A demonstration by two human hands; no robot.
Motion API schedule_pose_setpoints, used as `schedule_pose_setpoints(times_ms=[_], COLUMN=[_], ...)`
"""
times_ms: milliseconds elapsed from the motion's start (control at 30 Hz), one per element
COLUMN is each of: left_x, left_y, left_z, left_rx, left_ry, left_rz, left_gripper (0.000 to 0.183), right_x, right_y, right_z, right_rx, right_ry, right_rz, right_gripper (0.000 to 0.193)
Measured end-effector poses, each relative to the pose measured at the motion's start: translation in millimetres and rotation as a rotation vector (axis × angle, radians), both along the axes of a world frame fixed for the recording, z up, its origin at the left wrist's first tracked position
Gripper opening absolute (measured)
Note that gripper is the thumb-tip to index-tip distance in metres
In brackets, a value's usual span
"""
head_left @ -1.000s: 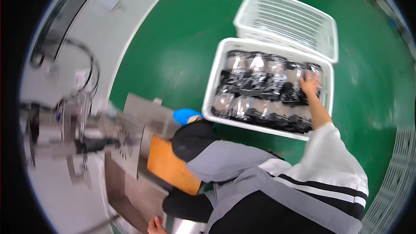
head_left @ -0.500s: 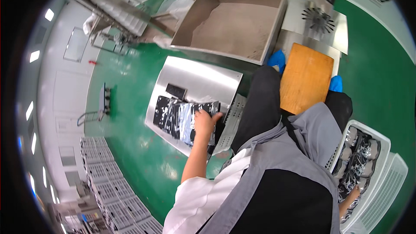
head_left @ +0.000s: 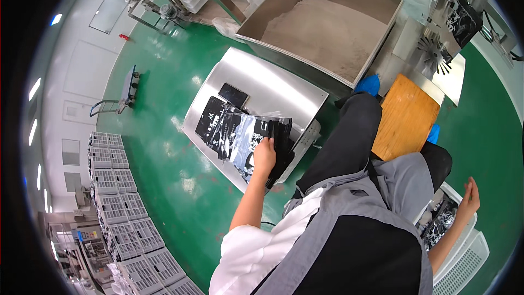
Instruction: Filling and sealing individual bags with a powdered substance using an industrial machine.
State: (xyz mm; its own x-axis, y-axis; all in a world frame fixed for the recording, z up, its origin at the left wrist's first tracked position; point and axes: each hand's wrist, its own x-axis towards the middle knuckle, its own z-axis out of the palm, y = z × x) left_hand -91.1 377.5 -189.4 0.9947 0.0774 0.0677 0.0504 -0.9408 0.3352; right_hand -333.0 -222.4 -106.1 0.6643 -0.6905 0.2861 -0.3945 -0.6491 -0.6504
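Note:
On my left, a stack of flat black-and-white plastic pouches (head_left: 234,134) lies spread over a slanted steel surface (head_left: 273,79). My left hand (head_left: 265,157) is closed on the pouches at the stack's near right end, thumb on top; how many it grips is hidden. My right hand (head_left: 469,201) is raised over the white crate (head_left: 464,236) at my right side, fingers stretched and nothing in them. Filled black pouches (head_left: 439,221) lie in that crate, partly covered by my forearm.
A dark phone-like slab (head_left: 233,95) lies beyond the pouches. Ahead stands a steel bin (head_left: 319,60) of grey-brown powder. A wooden board (head_left: 406,117) sits between my knees, near a machine with a ring of dark fingers (head_left: 434,54). White crates (head_left: 131,235) are stacked far left.
My right hand has come up out of the crate. My left hand has closed on the pouches, and their right end has shifted. The whole view has turned slightly.

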Motion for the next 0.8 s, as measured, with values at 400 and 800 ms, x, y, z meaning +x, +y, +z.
schedule_pose_setpoints(times_ms=[400, 800], left_x=[41, 56], left_y=[-133, -325], left_z=[175, 188], left_rx=[-1.491, -0.825], left_ry=[0.356, -0.125], left_rz=[-0.08, -1.128], left_gripper=[0.005, 0.015], right_x=[145, 201], right_y=[158, 138], right_z=[98, 132], right_rx=[0.347, -0.079], right_ry=[-0.231, -0.153], right_rz=[0.638, 0.755], right_gripper=[0.019, 0.041])
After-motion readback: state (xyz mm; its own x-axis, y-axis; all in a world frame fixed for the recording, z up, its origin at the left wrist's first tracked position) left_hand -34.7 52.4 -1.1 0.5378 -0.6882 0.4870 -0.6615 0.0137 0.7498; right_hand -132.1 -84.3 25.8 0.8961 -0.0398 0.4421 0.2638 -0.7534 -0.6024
